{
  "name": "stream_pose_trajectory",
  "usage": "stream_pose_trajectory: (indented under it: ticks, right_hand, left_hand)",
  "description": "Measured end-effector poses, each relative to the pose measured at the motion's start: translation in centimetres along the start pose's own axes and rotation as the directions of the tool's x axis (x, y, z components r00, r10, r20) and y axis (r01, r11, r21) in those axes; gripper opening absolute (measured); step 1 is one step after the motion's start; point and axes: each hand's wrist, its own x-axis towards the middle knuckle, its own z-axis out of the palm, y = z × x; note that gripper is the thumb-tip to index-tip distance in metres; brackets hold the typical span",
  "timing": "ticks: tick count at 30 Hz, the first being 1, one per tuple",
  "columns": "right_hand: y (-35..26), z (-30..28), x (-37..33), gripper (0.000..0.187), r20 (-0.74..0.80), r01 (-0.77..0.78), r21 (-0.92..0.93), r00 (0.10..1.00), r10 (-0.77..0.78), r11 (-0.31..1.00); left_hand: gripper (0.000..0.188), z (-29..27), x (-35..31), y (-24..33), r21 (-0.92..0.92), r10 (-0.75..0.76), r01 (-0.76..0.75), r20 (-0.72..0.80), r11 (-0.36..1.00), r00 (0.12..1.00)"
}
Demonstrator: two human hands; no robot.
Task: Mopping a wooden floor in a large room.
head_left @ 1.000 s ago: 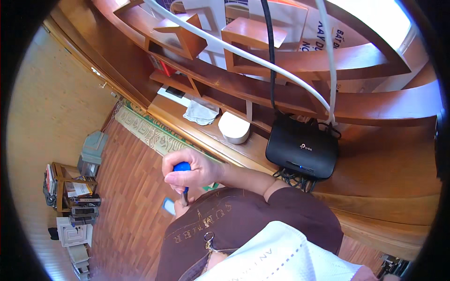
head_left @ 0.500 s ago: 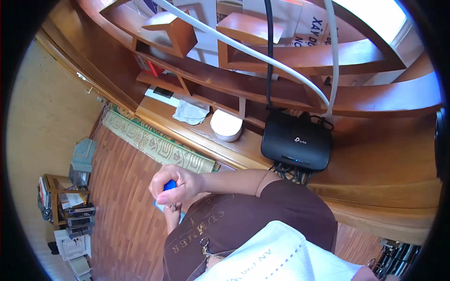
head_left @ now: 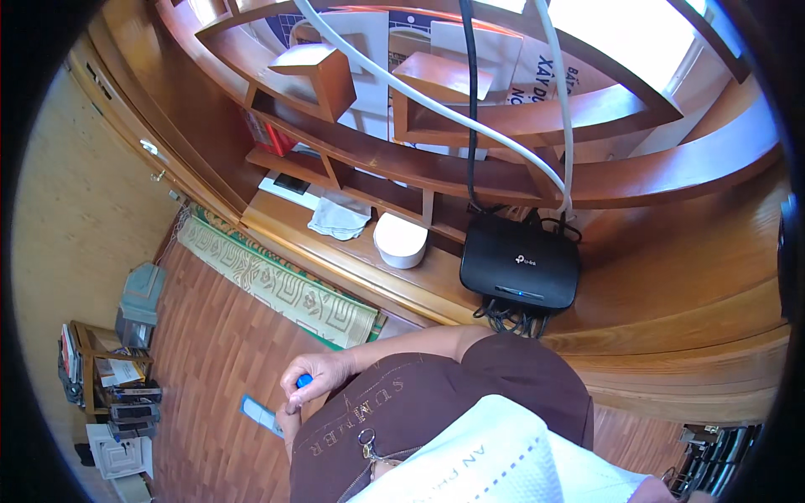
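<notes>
In right fingers [head_left: 307, 392], blue handle [head_left: 304, 381].

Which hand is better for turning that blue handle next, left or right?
Probably the right hand: it is wrapped around the blue handle. The left hand sits just below it in the picture, partly hidden by the brown shirt, so I can't see its whole grip.

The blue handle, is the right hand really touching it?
Touching. The head view shows the right hand closed around the blue handle, with blue showing between the thumb and the curled fingers.
</notes>
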Motion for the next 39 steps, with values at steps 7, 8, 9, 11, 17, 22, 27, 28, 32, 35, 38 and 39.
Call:
stream_pose_trajectory:
  ticks: [7,8,9,11,17,22,27,28,32,35,38,39]
  right_hand:
    - [-7.9,-1.1,-0.2,0.026,-0.030,0.099,-0.176,0.994,-0.106,0.979]
    - [-9.6,-1.2,-0.5,0.027,-0.040,0.111,-0.196,0.992,-0.121,0.974]
    - [-11.4,-1.3,-0.8,0.027,-0.050,0.124,-0.217,0.989,-0.137,0.968]
    - [-15.1,-0.6,-1.0,0.029,-0.051,0.183,-0.274,0.978,-0.204,0.944]
    - [-18.1,-0.3,-0.4,0.029,-0.034,0.469,-0.176,0.876,-0.482,0.865]
    - [-16.6,0.4,2.0,0.030,0.040,0.570,-0.011,0.821,-0.570,0.821]
    - [-14.9,1.3,2.8,0.029,0.092,0.558,0.130,0.816,-0.570,0.820]
    - [-14.5,1.3,2.8,0.027,0.110,0.529,0.145,0.831,-0.545,0.836]
    - [-12.2,-0.2,2.0,0.021,0.196,0.509,0.136,0.827,-0.527,0.850]
    - [-9.9,-0.3,1.7,0.022,0.240,0.435,0.153,0.855,-0.460,0.887]
    - [-7.9,-0.8,1.7,0.026,0.302,0.376,0.191,0.856,-0.419,0.907]
    - [-7.3,-0.6,1.5,0.028,0.257,0.340,0.189,0.888,-0.381,0.921]
  left_hand:
    - [0.020,2.3,0.4,5.1,-0.114,-0.028,0.032,0.033,0.993,0.999]
    - [0.020,2.6,0.2,7.6,-0.176,0.024,-0.019,0.029,0.984,0.999]
    - [0.018,2.7,0.0,10.3,-0.136,0.002,0.006,0.053,0.991,0.999]
    - [0.018,3.7,-0.3,12.6,-0.207,0.066,-0.048,0.081,0.977,0.995]
    - [0.015,4.0,-0.9,19.7,-0.349,0.183,-0.095,0.230,0.932,0.956]
    - [0.017,3.8,-0.7,17.9,-0.345,0.221,-0.177,0.094,0.922,0.971]
    - [0.018,3.9,-1.0,13.8,-0.328,0.253,-0.233,0.019,0.916,0.967]
    - [0.018,3.7,-1.3,13.6,-0.202,0.215,-0.204,0.036,0.958,0.976]
    - [0.019,3.6,-0.9,11.4,0.285,0.496,-0.483,0.032,0.828,0.868]
    - [0.024,3.7,-2.9,10.1,0.227,0.388,-0.353,-0.130,0.908,0.913]
    - [0.017,3.8,-3.8,9.0,0.320,0.242,-0.193,-0.121,0.927,0.963]
    - [0.017,3.8,-3.7,8.5,0.263,0.148,-0.120,-0.087,0.957,0.985]
